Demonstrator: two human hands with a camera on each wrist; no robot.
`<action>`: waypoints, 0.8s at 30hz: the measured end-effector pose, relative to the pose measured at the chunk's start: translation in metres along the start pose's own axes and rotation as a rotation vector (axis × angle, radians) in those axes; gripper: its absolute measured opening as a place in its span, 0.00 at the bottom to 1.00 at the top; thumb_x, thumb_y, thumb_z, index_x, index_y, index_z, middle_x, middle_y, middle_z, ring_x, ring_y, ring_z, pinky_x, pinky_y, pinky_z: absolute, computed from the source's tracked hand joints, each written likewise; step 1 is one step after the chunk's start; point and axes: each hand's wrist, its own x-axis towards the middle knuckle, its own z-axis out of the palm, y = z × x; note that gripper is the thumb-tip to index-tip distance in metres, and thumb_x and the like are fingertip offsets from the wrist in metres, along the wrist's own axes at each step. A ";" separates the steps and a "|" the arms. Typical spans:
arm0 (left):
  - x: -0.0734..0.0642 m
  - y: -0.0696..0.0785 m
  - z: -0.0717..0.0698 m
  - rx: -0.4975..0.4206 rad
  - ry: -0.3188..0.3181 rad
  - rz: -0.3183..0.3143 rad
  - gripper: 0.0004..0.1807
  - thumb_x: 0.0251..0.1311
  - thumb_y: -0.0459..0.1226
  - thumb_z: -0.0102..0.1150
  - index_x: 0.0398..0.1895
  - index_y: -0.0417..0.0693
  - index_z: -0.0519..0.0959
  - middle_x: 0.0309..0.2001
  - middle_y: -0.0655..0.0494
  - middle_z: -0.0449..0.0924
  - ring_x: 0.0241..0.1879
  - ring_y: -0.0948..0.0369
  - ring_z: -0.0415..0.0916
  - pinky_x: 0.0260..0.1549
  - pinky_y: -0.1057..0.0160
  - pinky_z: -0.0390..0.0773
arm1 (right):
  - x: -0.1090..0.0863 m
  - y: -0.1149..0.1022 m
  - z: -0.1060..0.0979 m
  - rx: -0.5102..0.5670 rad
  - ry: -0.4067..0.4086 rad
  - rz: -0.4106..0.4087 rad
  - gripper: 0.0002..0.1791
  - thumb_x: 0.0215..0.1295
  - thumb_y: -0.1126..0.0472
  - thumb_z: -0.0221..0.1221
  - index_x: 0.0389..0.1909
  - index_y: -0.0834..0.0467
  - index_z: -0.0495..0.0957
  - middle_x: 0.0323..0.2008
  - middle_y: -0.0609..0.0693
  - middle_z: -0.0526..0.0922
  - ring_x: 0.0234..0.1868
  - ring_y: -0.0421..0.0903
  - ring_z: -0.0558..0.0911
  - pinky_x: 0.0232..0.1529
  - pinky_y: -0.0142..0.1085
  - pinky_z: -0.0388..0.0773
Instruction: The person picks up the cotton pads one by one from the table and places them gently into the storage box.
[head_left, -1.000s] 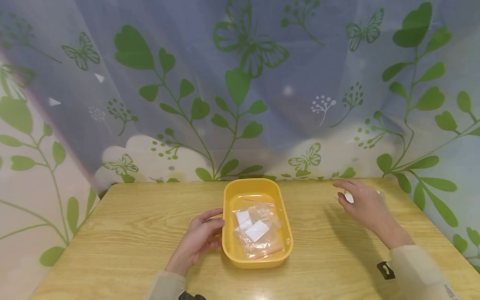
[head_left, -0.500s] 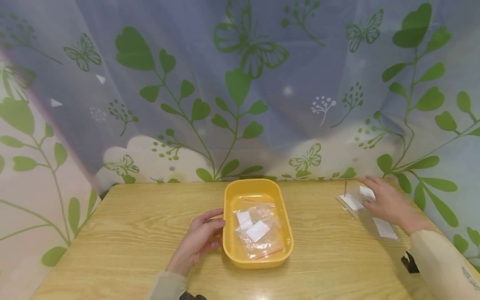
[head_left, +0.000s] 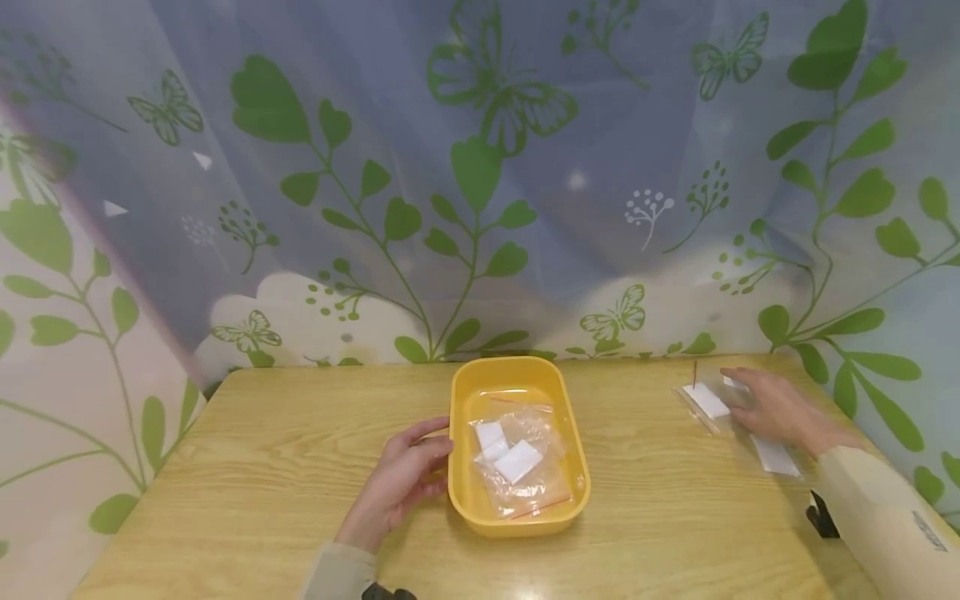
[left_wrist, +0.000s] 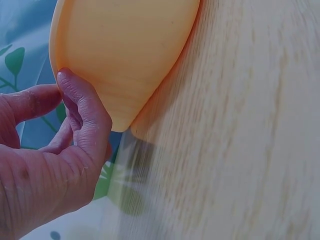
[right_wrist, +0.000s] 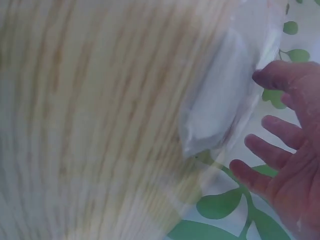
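A yellow rectangular tub (head_left: 517, 527) stands mid-table, with clear plastic bags (head_left: 517, 492) holding white pieces inside it. At its left wall my left hand (head_left: 403, 475) touches the rim with thumb and fingertips, fingers bent loosely; the left wrist view shows the left hand (left_wrist: 65, 145) against the outside of the tub (left_wrist: 130, 45). My right hand (head_left: 776, 408) is at the far right, over several flat clear bags with white pieces (head_left: 707, 401). In the right wrist view the right hand (right_wrist: 290, 135) has its fingers spread, thumb tip beside a bag (right_wrist: 220, 95).
Another white piece in clear plastic (head_left: 776, 457) lies below the right hand. The wood-grain table (head_left: 315, 450) ends at a patterned curtain (head_left: 360, 208) behind it and at the right side.
My right hand has moved rightward from the front of the bags, uncovering them, then settled slightly lower over them. The left hand stays at the tub.
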 end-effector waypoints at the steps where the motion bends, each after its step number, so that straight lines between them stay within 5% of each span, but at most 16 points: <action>1: 0.000 0.000 0.000 0.000 0.000 0.000 0.28 0.67 0.35 0.58 0.71 0.44 0.70 0.54 0.43 0.81 0.45 0.58 0.82 0.36 0.64 0.81 | 0.000 0.001 0.000 0.006 -0.006 -0.001 0.34 0.62 0.64 0.64 0.67 0.74 0.67 0.63 0.78 0.72 0.60 0.77 0.74 0.56 0.67 0.74; 9: 0.002 -0.002 -0.001 0.002 0.001 0.008 0.28 0.67 0.35 0.58 0.71 0.43 0.70 0.53 0.43 0.82 0.44 0.59 0.83 0.35 0.64 0.81 | 0.003 0.006 -0.002 -0.006 -0.071 0.019 0.31 0.70 0.62 0.61 0.66 0.77 0.67 0.59 0.79 0.74 0.57 0.77 0.77 0.57 0.67 0.74; 15: 0.002 -0.001 -0.001 -0.012 0.008 0.009 0.28 0.67 0.34 0.58 0.71 0.43 0.70 0.53 0.44 0.82 0.44 0.59 0.83 0.35 0.64 0.81 | 0.007 0.007 -0.004 -0.018 -0.066 0.012 0.22 0.69 0.64 0.60 0.55 0.78 0.75 0.48 0.75 0.82 0.48 0.72 0.82 0.50 0.63 0.79; 19: 0.001 -0.001 -0.001 -0.020 0.007 0.009 0.28 0.68 0.34 0.58 0.71 0.43 0.70 0.53 0.42 0.82 0.43 0.59 0.83 0.34 0.64 0.81 | 0.010 0.006 -0.003 -0.020 -0.067 0.033 0.11 0.72 0.63 0.56 0.38 0.68 0.81 0.34 0.62 0.86 0.35 0.58 0.84 0.38 0.52 0.80; 24: 0.001 -0.001 -0.001 -0.014 0.006 0.009 0.28 0.67 0.34 0.58 0.71 0.43 0.70 0.54 0.42 0.82 0.44 0.59 0.83 0.36 0.64 0.82 | 0.009 0.009 0.000 -0.044 -0.009 0.007 0.13 0.72 0.62 0.56 0.27 0.57 0.82 0.25 0.47 0.82 0.28 0.44 0.78 0.30 0.41 0.72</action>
